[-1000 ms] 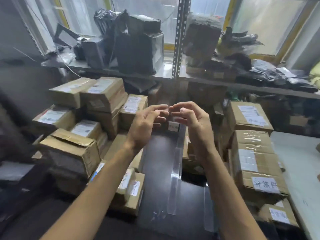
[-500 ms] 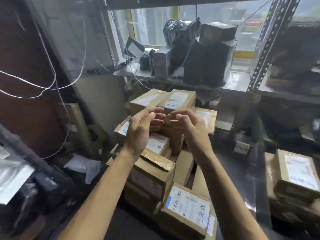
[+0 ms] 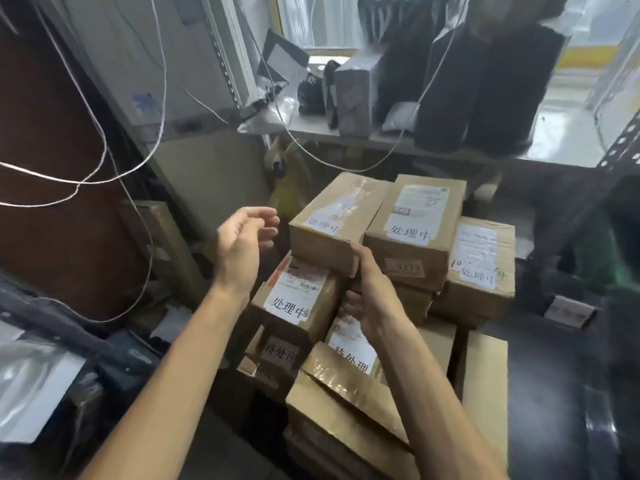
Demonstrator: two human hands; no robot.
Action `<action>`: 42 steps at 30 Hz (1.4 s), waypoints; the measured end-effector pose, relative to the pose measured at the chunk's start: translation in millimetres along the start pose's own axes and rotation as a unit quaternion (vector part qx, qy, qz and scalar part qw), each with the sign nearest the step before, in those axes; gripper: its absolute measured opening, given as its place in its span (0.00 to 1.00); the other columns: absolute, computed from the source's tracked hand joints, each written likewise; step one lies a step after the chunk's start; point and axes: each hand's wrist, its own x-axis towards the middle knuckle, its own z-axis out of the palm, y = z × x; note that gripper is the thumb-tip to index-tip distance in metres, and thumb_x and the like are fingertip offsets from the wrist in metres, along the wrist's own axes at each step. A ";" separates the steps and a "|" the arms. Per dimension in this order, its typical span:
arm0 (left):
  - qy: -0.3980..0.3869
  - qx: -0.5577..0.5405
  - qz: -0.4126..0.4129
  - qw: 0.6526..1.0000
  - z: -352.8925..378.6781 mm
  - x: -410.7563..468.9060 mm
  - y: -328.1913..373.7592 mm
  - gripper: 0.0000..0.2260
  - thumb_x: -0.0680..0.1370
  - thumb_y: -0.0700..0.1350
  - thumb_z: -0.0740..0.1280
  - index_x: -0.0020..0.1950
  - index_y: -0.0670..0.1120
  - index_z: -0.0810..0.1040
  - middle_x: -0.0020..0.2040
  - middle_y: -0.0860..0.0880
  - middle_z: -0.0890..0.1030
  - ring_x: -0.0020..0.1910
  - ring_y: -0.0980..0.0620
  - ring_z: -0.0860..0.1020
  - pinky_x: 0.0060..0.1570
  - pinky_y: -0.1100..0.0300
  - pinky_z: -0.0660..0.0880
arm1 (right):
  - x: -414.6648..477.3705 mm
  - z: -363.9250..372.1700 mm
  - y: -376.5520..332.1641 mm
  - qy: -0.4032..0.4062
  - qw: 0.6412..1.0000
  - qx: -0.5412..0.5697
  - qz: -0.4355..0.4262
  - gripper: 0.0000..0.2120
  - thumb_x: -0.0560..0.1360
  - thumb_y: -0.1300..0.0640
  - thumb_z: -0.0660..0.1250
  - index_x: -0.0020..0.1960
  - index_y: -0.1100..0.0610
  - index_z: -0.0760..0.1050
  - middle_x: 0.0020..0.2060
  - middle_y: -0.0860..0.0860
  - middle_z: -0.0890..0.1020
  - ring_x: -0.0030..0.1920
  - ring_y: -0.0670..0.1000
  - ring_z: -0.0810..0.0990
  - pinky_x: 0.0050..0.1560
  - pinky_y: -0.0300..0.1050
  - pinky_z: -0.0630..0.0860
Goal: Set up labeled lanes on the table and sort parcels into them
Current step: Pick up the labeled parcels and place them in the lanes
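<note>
A stack of brown cardboard parcels with white handwritten labels fills the middle of the head view. The top-left parcel [image 3: 329, 220] and the top-right parcel [image 3: 415, 220] lie side by side, a third parcel [image 3: 481, 261] to their right. Below sit a labelled parcel [image 3: 294, 296] and a crumpled front parcel [image 3: 346, 407]. My left hand [image 3: 242, 244] hovers just left of the top-left parcel with relaxed fingers and holds nothing. My right hand [image 3: 370, 292] reaches with straight fingers to that parcel's near lower corner; whether it touches is unclear.
A shelf [image 3: 554, 133] behind the stack carries black-wrapped packages [image 3: 485, 81] and a grey block [image 3: 356, 95]. White cables [image 3: 104, 174] hang at the left. A perforated metal upright [image 3: 623, 140] stands at the right, with dark table surface [image 3: 554, 393] below it.
The view has swung left and closer to the parcel stack. My hands, held fingertip to fingertip before, have parted; the right one has dropped toward the top-left parcel.
</note>
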 end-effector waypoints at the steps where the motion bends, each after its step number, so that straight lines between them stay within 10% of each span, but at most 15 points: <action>1: 0.000 -0.001 -0.007 1.000 -1.7 6.3 -5.4 0.12 0.72 0.46 0.59 0.46 0.49 0.82 0.45 0.49 0.84 0.44 0.53 0.81 0.47 0.58 0.78 | 2.6 4.9 -0.6 0.005 1.000 0.006 0.011 0.31 0.73 0.32 0.68 0.65 0.55 0.79 0.36 0.47 0.79 0.33 0.46 0.73 0.35 0.41 0.68; 6: -0.019 0.000 -0.020 1.000 -6.4 34.3 -24.4 0.14 0.80 0.38 0.57 0.46 0.48 0.81 0.45 0.48 0.83 0.44 0.52 0.81 0.47 0.58 0.77 | 20.7 23.8 2.5 0.053 0.997 0.050 0.020 0.47 0.54 0.23 0.70 0.65 0.49 0.77 0.59 0.54 0.84 0.52 0.51 0.80 0.41 0.44 0.71; 10: -0.048 -0.002 -0.035 0.998 -7.3 56.3 -38.3 0.15 0.81 0.36 0.57 0.45 0.50 0.81 0.46 0.49 0.83 0.47 0.50 0.79 0.45 0.61 0.75 | 21.5 33.8 1.6 0.107 0.993 0.050 0.013 0.34 0.60 0.24 0.71 0.54 0.48 0.79 0.59 0.55 0.85 0.65 0.57 0.79 0.47 0.46 0.71; 16: -0.103 -0.009 -0.063 0.993 -15.3 77.7 -45.4 0.12 0.82 0.37 0.58 0.49 0.49 0.80 0.47 0.51 0.80 0.49 0.50 0.76 0.47 0.60 0.73 | 18.0 46.8 -3.4 0.160 0.984 0.078 -0.022 0.41 0.56 0.30 0.74 0.63 0.50 0.80 0.55 0.49 0.84 0.43 0.50 0.77 0.39 0.44 0.67; 24: -0.163 -0.039 -0.084 0.982 -30.7 92.1 -40.7 0.10 0.82 0.42 0.59 0.51 0.49 0.81 0.51 0.48 0.82 0.51 0.48 0.79 0.52 0.55 0.75 | -10.9 57.1 -3.7 0.123 0.986 0.085 -0.075 0.22 0.74 0.40 0.69 0.53 0.58 0.85 0.33 0.49 0.76 0.27 0.44 0.64 0.34 0.42 0.59; 36: -0.351 -0.138 -0.101 0.921 30.2 27.6 5.8 0.30 0.73 0.62 0.64 0.69 0.46 0.75 0.61 0.45 0.82 0.50 0.51 0.83 0.42 0.58 0.80 | -89.9 -11.5 -7.2 0.080 0.982 0.061 -0.161 0.30 0.65 0.40 0.74 0.61 0.57 0.83 0.35 0.45 0.81 0.34 0.45 0.66 0.36 0.41 0.62; 39: -0.406 -0.137 -0.087 0.899 63.4 -5.0 16.9 0.39 0.71 0.63 0.73 0.75 0.43 0.69 0.64 0.39 0.81 0.59 0.39 0.83 0.55 0.44 0.81 | -122.2 -46.7 -4.3 0.080 0.976 0.034 -0.201 0.21 0.70 0.44 0.72 0.58 0.54 0.82 0.46 0.53 0.86 0.44 0.51 0.78 0.52 0.50 0.74; 42: -0.425 -0.161 -0.090 0.886 103.0 -48.2 29.0 0.40 0.70 0.52 0.75 0.75 0.37 0.64 0.63 0.31 0.79 0.54 0.36 0.84 0.47 0.47 0.82 | -155.0 -92.6 1.3 0.102 0.968 0.021 -0.229 0.19 0.79 0.51 0.66 0.66 0.61 0.77 0.59 0.62 0.83 0.54 0.53 0.82 0.55 0.48 0.78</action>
